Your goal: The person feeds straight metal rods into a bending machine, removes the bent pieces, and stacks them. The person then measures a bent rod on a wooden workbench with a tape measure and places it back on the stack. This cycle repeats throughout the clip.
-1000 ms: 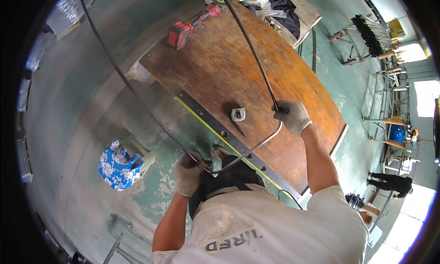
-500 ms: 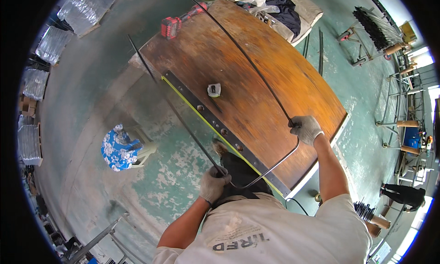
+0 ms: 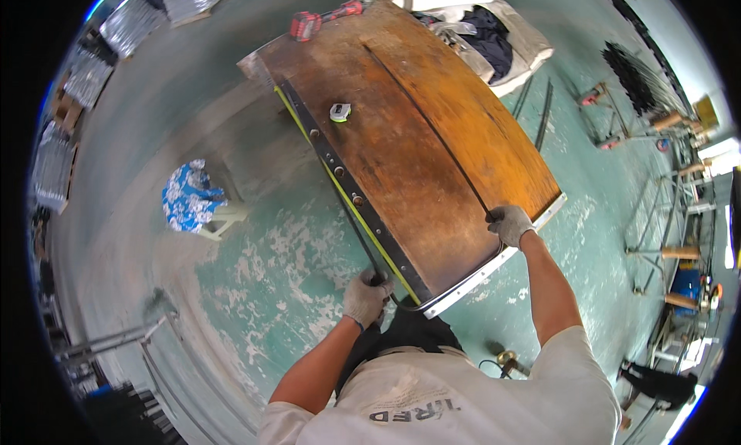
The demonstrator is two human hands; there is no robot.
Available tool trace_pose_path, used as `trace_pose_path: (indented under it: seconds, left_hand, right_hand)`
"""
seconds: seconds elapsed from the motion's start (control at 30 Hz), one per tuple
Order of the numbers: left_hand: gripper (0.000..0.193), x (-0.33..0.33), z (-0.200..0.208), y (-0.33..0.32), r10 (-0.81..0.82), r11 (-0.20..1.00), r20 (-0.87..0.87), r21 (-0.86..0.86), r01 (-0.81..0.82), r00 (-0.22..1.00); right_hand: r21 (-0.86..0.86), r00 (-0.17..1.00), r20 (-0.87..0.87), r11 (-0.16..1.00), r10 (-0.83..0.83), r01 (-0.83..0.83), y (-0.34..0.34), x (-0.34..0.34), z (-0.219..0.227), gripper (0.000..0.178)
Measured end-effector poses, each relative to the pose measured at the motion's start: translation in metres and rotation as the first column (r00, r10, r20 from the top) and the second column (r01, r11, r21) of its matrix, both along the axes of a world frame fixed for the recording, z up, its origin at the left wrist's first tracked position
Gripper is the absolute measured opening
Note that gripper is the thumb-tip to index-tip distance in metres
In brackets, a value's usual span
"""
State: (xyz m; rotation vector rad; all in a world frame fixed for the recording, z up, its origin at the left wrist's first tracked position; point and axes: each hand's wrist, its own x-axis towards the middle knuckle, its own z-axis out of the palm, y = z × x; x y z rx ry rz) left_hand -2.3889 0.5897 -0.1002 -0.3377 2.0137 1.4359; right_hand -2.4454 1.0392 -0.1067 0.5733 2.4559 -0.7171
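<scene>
Thin bent steel rod [image 3: 432, 136], U-shaped, lay across the worn rusty-brown counter [image 3: 463, 98]; gloved left hand [image 3: 366, 297] and right hand [image 3: 509, 224] each closed their grip around it.

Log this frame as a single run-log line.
left hand: grips bent steel rod at table edge | right hand: grips rod on wooden table | tape measure: on table

Both gloved hands forward, left hand [image 3: 365, 297] and right hand [image 3: 509, 224] with fingers closed, arms extended.
</scene>
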Motion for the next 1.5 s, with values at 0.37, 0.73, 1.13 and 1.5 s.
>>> trace_pose_path:
  seconds: [0.37,0.73,1.13,1.5]
  left_hand:
    - [0.024,0.044,-0.043,0.134,-0.002,0.836,-0.405,-0.503,-0.221,0.915]
    - [0.020,0.100,-0.047,0.188,-0.620,0.629,-0.361,-0.759,0.166,0.697]
    - [0.022,0.137,-0.041,0.211,-0.605,0.629,-0.331,-0.757,0.179,0.724]
    - [0.033,0.155,-0.046,0.208,-0.543,0.692,-0.422,-0.715,0.102,0.726]
  right_hand:
    - [0.128,0.897,-0.419,0.987,0.141,-0.095,0.068,0.020,-0.065,0.054]
    - [0.330,0.815,-0.505,0.936,0.285,-0.123,0.078,0.085,-0.068,0.056]
    - [0.251,0.793,-0.573,0.966,0.205,-0.068,0.080,0.108,-0.067,0.062]
    - [0.302,0.933,-0.349,0.953,0.085,0.026,0.068,0.084,-0.063,0.056]
